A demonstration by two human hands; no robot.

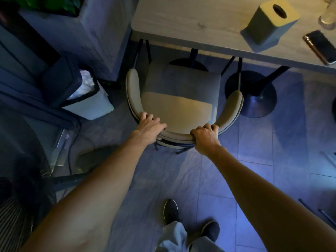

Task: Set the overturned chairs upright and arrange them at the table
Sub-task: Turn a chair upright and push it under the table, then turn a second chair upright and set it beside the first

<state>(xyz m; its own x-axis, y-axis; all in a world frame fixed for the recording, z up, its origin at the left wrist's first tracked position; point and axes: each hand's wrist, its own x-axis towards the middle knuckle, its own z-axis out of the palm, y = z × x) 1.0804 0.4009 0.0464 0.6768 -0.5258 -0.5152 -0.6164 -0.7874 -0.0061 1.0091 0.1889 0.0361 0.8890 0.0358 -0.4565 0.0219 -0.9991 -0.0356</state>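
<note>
A beige upholstered chair (179, 104) with a curved backrest stands upright on the tiled floor, its seat front tucked under the near edge of the light wooden table (190, 26). My left hand (150, 127) grips the left part of the backrest, fingers curled over its top. My right hand (206, 137) grips the backrest's right part, fingers wrapped over the rim. Both arms reach forward from the bottom of the view.
On the table stand a grey-and-yellow tissue box (269, 24), a phone (320, 47) and glasses (328, 17). A lined waste bin (87, 95) sits left of the chair. Round table bases (252, 93) are under the table. Dark chair legs (320, 211) show at the right edge.
</note>
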